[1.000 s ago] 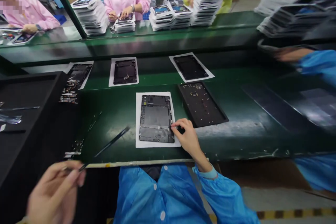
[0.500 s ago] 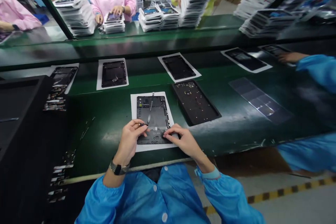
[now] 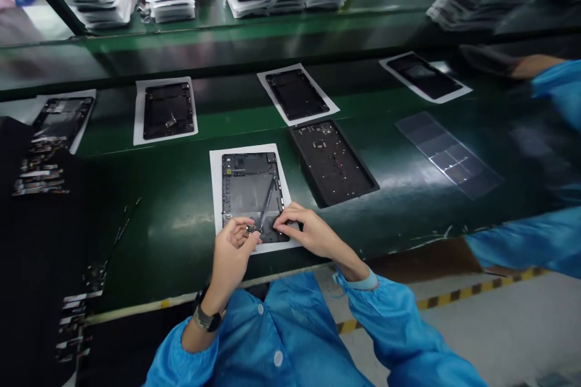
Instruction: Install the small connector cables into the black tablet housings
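In front of me a black tablet housing (image 3: 245, 193) lies face up on a white sheet (image 3: 216, 184). My left hand (image 3: 233, 248) is over its near left part, thumb and fingers pinched on a small circuit board (image 3: 252, 230). From that board a thin grey flex cable (image 3: 267, 201) slants up to the right across the housing. My right hand (image 3: 308, 228) is at the housing's near right corner, its thumb and forefinger closed together. Whatever those fingertips hold, if anything, is too small to make out.
Right of the housing stands a black tray (image 3: 333, 163) with small parts. Clear plastic film (image 3: 449, 154) lies further right. More housings on sheets line the bench's far side, including one housing (image 3: 167, 110). Small boards (image 3: 43, 172) line a black box at left. A co-worker's arm (image 3: 540, 66) reaches in at right.
The view has tilted down and shifted. My left hand has drawn the board and cable nearer to me and to the right across the housing. The right hand stays near its corner.
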Available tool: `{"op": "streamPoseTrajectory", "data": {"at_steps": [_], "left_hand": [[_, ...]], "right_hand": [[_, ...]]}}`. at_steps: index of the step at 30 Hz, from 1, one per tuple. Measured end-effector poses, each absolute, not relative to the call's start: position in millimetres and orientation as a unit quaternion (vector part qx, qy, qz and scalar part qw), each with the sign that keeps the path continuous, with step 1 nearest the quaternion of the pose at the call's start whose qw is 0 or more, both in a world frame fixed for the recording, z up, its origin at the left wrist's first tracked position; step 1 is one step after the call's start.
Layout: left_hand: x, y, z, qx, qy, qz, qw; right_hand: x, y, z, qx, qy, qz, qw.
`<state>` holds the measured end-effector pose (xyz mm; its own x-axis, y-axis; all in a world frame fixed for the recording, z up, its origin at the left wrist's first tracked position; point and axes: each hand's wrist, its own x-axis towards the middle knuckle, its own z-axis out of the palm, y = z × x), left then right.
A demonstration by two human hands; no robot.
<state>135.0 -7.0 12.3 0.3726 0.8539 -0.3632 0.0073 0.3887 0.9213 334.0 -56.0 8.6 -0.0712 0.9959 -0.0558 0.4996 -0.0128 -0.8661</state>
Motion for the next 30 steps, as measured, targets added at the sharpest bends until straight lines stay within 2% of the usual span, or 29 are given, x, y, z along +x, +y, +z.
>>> {"op": "streamPoseTrajectory", "data": {"at_steps": [9,19,25,30], "left_hand": [[144,-11,17,0.453,0.464,0.297,0.701],[146,-11,12,0.436,0.471,0.303,0.705],[145,-12,12,0.430,0.472,0.305,0.706],[145,-11,13,0.420,0.467,0.312,0.713]], "right_hand": [[342,-58,12,-0.608,-0.629,0.365,0.319],[357,-55,18,-0.592,-0.653,0.386,0.272],[366,-49,31,-0.572,-0.697,0.380,0.207],[365,-45,36,-0.570,-0.702,0.373,0.208]]}}
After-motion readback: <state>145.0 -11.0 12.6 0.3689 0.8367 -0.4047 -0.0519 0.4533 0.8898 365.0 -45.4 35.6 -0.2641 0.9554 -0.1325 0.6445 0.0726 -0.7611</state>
